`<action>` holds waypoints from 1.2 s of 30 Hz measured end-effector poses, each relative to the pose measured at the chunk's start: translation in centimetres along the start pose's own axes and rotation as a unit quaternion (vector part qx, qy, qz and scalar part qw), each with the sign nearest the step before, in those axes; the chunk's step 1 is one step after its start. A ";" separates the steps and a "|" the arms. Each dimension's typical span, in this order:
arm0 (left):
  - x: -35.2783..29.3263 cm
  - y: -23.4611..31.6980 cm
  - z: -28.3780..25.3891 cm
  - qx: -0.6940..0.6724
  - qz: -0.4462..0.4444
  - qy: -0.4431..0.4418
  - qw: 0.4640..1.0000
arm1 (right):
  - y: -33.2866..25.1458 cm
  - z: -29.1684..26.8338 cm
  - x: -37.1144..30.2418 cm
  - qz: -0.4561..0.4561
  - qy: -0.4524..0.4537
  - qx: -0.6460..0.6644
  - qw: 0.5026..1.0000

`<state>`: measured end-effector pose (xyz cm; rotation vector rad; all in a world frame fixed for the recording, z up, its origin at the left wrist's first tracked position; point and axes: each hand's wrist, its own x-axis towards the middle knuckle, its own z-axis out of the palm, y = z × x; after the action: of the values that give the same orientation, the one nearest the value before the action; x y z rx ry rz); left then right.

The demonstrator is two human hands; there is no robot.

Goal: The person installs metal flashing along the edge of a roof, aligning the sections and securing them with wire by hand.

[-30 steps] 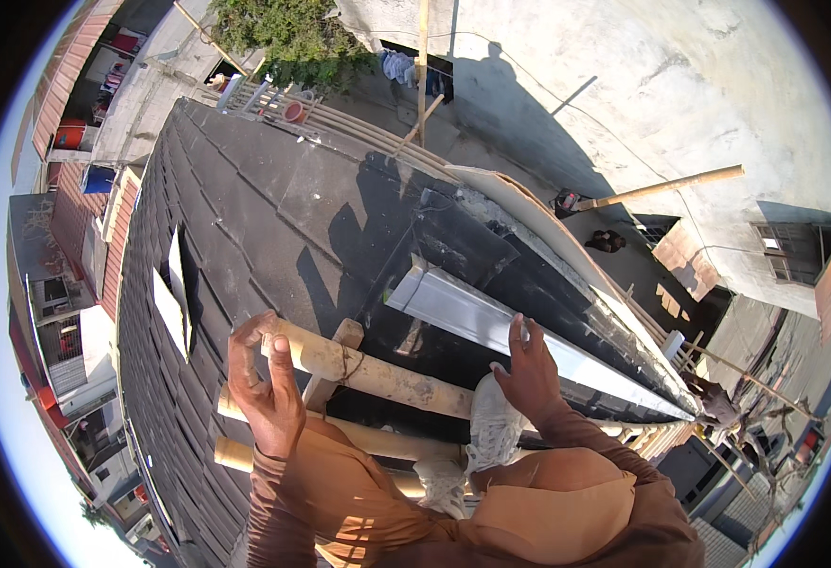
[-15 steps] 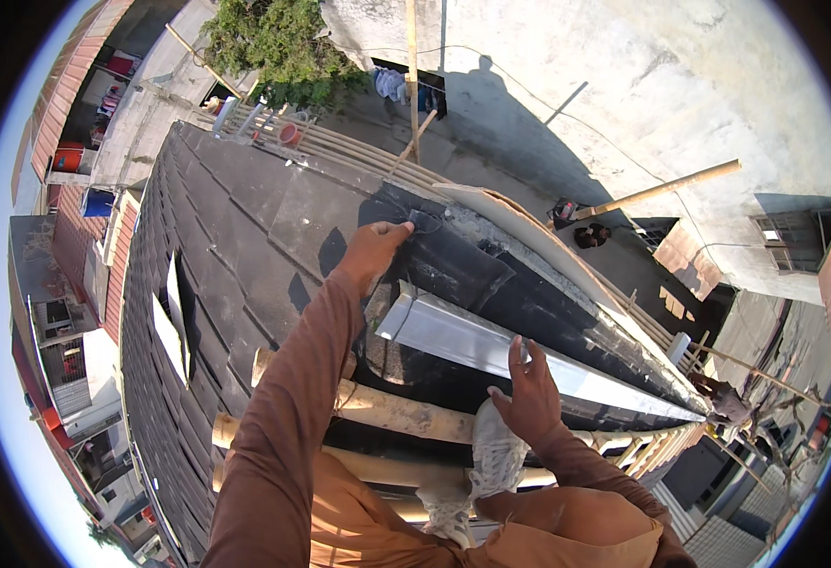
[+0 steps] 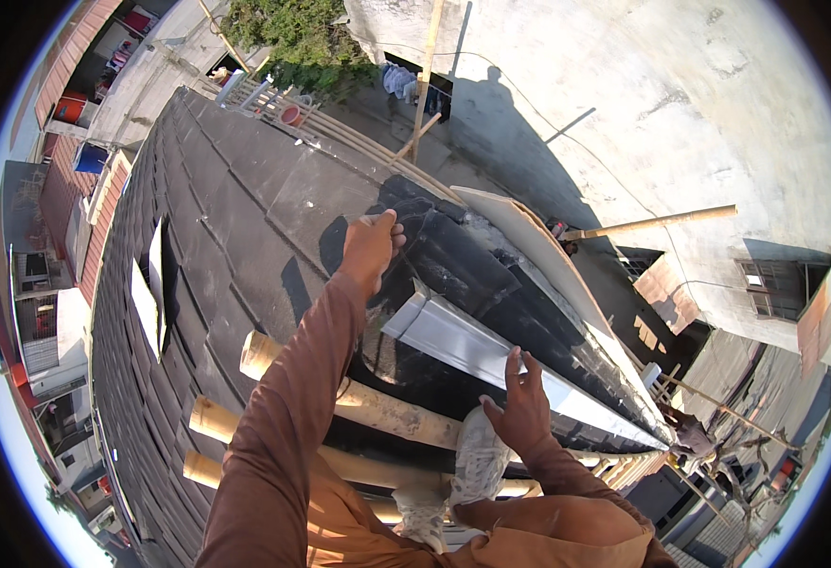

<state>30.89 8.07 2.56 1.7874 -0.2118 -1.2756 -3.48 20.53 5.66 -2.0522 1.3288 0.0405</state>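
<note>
My left hand (image 3: 371,254) is closed with its fingers curled in, just above the dark roof tiles (image 3: 283,180). Whatever it may hold is too small or hidden to make out. Right of it, a long silvery metal flashing strip (image 3: 463,343) runs down toward the right along the black-coated roof edge (image 3: 463,251). Over the strip's lower side is my right hand (image 3: 525,405), its thumb and fingers apart and nothing in them. Whether its fingertips touch the metal, I cannot tell.
Bamboo poles (image 3: 401,417) lie under my legs, near my white shoes (image 3: 480,454). A thin board (image 3: 548,241) stands along the roof's far edge, with a drop to the ground beyond. Folded white sheets (image 3: 150,289) rest on the tiles at left. A person (image 3: 688,434) is at far right.
My left hand has come up off the dark tile edge and its fingers have curled in more. My right hand keeps its place by the metal strip. The view has shifted slightly.
</note>
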 end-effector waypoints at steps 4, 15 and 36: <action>-0.1 0.5 -0.6 -0.064 0.014 -0.040 0.997 | -0.3 0.0 0.0 -0.003 0.019 -0.023 1.000; -0.1 -1.6 -1.3 -0.094 -0.047 -0.012 0.994 | -0.2 -0.5 0.3 -0.020 0.010 -0.040 0.999; -4.1 1.5 -1.2 0.166 0.024 -0.136 0.976 | -0.2 0.7 0.6 -0.055 0.060 -0.086 0.993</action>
<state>30.59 10.30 6.47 1.8617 -0.6513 -1.5176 -2.81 20.46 4.95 -2.3024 1.3216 -0.0193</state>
